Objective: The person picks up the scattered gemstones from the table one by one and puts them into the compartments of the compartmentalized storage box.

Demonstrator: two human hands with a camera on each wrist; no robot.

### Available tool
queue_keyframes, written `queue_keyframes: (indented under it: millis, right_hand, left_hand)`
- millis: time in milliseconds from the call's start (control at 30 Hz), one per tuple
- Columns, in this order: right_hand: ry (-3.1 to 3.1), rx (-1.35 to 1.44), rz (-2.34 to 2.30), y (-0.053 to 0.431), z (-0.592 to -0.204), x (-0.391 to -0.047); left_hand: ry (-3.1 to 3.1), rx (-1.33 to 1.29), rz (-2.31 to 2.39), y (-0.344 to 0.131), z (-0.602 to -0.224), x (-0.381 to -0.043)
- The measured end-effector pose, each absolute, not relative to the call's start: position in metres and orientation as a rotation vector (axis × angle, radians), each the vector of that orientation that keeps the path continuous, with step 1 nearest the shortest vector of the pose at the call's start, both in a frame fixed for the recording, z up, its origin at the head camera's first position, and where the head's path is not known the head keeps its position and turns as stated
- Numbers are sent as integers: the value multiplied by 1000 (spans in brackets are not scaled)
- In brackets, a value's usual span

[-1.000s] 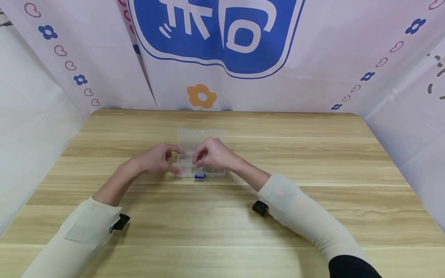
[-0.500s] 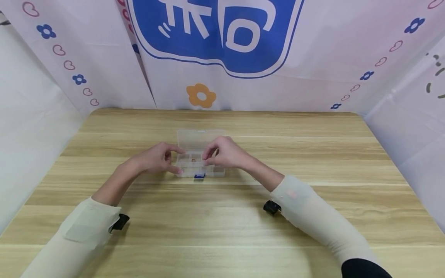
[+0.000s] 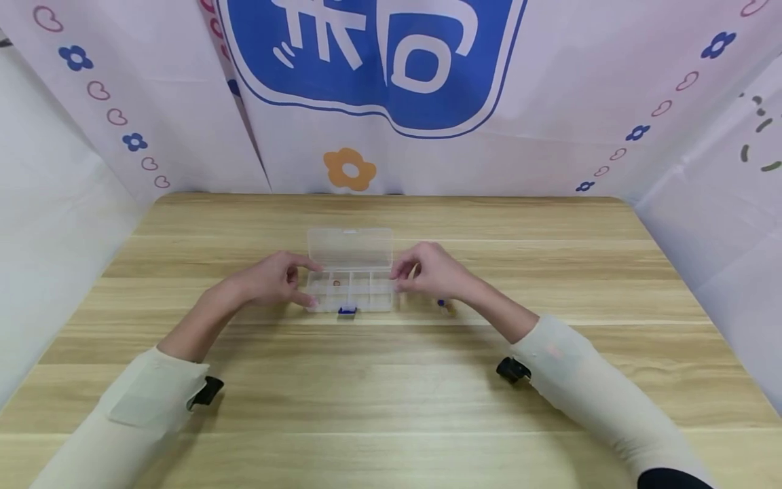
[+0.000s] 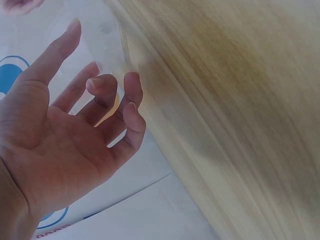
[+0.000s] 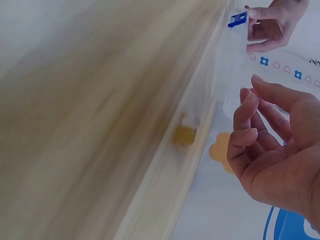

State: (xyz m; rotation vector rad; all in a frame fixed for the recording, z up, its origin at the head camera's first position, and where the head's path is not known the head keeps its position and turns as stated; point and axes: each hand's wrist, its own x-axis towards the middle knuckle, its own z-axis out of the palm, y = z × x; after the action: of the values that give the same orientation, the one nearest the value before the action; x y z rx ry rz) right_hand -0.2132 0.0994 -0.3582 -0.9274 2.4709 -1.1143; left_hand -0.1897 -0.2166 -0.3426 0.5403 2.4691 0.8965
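A clear plastic compartment box lies on the wooden table with its lid raised at the back and a blue latch at the front. One back compartment contains a small reddish ring. My left hand holds the box's left end, thumb at the front corner and index finger at the back; its other fingers curl loosely in the left wrist view. At the box's right end is my right hand. Its thumb and index fingertips are close together, with nothing visible between them in the right wrist view.
Small blue and yellow items lie on the table under my right wrist. The yellow one is blurred in the right wrist view. A printed white cloth hangs behind the table.
My right hand has moved right, from over the box's middle compartments to its right end, uncovering the reddish ring and then the small items. The left hand stays at the box.
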Motion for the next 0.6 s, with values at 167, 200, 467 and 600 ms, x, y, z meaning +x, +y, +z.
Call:
queue_keyframes:
  millis: [167,200,467,600]
  right_hand:
    - [2461,-898,-1122,113,-356,-211]
    - [2463,-897,-1119,116,-357,-211]
    - [2460,-838,-1049,140,-360,-213]
    - [2464,-788,-1011,148,-362,-212]
  left_hand:
    - [2469,534,887,-216,-342,-190]
    - [2469,537,886,-216,-342,-190]
    - [2472,542,876,-215,-342,-189]
    - [2464,536,883,-215,-341,-189]
